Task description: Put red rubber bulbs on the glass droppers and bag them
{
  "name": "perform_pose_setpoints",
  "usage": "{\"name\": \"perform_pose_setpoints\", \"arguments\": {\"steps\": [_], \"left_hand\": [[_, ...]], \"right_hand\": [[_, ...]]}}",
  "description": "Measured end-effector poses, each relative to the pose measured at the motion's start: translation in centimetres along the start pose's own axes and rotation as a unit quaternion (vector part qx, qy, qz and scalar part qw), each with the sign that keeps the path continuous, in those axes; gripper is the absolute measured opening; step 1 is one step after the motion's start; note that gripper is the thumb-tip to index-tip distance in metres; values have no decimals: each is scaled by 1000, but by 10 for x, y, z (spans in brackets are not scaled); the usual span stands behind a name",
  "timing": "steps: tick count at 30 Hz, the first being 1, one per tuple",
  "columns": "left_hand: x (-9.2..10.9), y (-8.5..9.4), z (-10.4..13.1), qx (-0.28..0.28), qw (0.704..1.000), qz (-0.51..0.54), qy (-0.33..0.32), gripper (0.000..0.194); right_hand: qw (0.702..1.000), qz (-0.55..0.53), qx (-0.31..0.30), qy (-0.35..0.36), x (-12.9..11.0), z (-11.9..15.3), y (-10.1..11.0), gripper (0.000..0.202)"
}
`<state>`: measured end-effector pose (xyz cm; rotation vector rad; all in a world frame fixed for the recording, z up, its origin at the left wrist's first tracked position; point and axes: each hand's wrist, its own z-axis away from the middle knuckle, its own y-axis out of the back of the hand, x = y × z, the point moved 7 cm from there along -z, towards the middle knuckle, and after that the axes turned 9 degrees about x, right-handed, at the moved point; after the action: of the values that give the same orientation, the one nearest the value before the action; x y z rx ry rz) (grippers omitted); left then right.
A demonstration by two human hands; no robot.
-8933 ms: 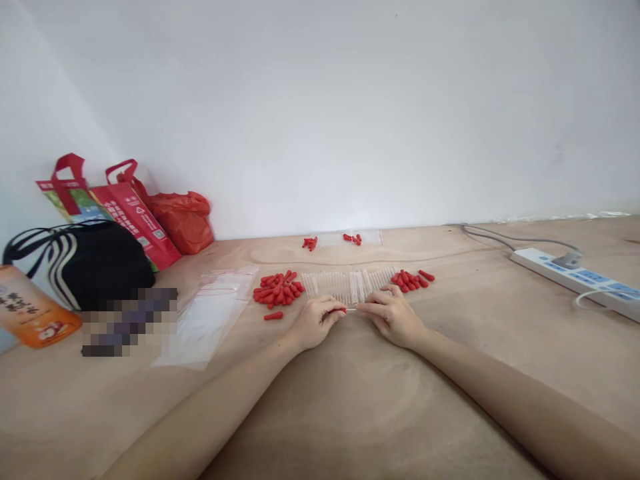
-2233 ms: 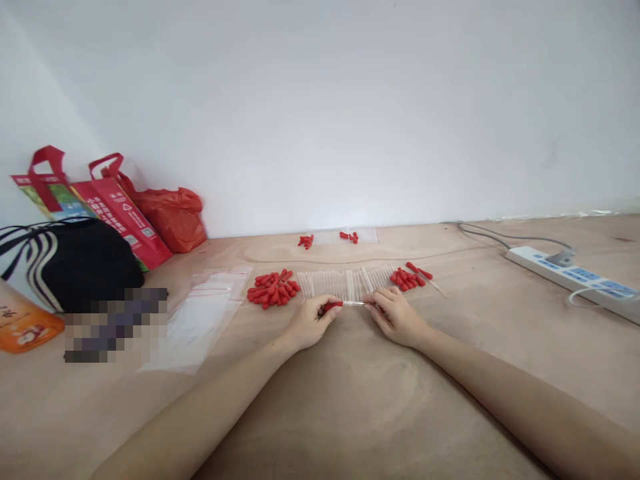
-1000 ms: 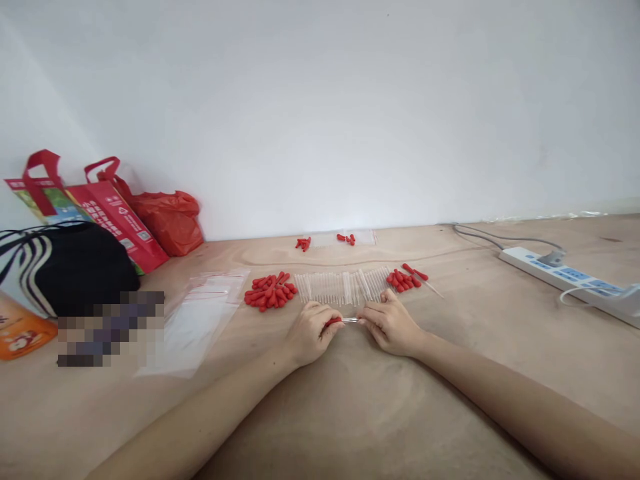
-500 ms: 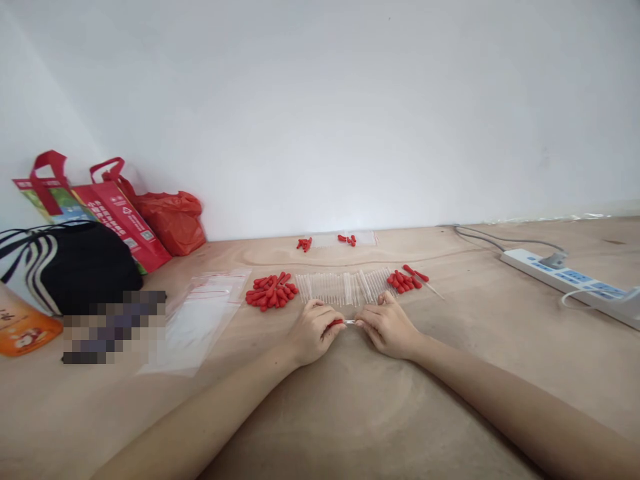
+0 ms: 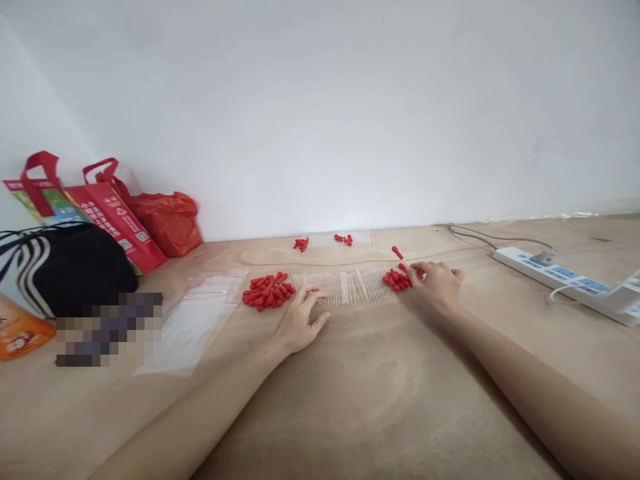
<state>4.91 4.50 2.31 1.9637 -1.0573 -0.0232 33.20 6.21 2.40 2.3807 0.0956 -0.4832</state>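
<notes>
My right hand (image 5: pixel 437 283) pinches the clear tube of a dropper whose red rubber bulb (image 5: pixel 397 252) points up and away to the left. It is over the right-hand pile of red bulbs (image 5: pixel 399 280), some of which have tubes in them or hidden behind my fingers; which, I cannot tell. My left hand (image 5: pixel 303 320) lies with fingers apart and holds nothing, at the near edge of a row of clear thin tubes (image 5: pixel 345 288). Left of that row is a larger heap of red rubber bulbs (image 5: pixel 267 291).
Clear zip bags (image 5: pixel 195 327) lie to the left. Behind them are a black drawstring bag (image 5: pixel 90 267), red bags (image 5: pixel 170 223) and an orange pouch (image 5: pixel 23 333). More bulbs (image 5: pixel 301 245) lie near the wall. A white power strip (image 5: pixel 560 280) with cables is at right.
My hands have moved apart. The right one has gone right and away to the right-hand pile, with a dropper in it. My left hand has opened and no longer holds the red bulb.
</notes>
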Motion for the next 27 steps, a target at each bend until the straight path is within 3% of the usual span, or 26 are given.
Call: {"name": "perform_pose_setpoints", "arguments": {"steps": [3, 7, 18, 21, 27], "left_hand": [[1, -5, 1, -43, 999, -1, 10, 19], [3, -5, 1, -51, 999, -2, 6, 16], [2, -7, 0, -56, 998, -3, -9, 12], [2, -7, 0, -59, 998, 1, -5, 11], [2, -6, 0, -48, 999, 4, -1, 10]], "right_hand": [[997, 25, -55, -45, 17, -2, -12, 26], [992, 52, -96, -56, 18, 2, -19, 27], [981, 65, -110, -149, 42, -3, -20, 34], [971, 75, -139, -179, 52, -4, -25, 35], [965, 70, -176, -181, 57, -3, -31, 32]]}}
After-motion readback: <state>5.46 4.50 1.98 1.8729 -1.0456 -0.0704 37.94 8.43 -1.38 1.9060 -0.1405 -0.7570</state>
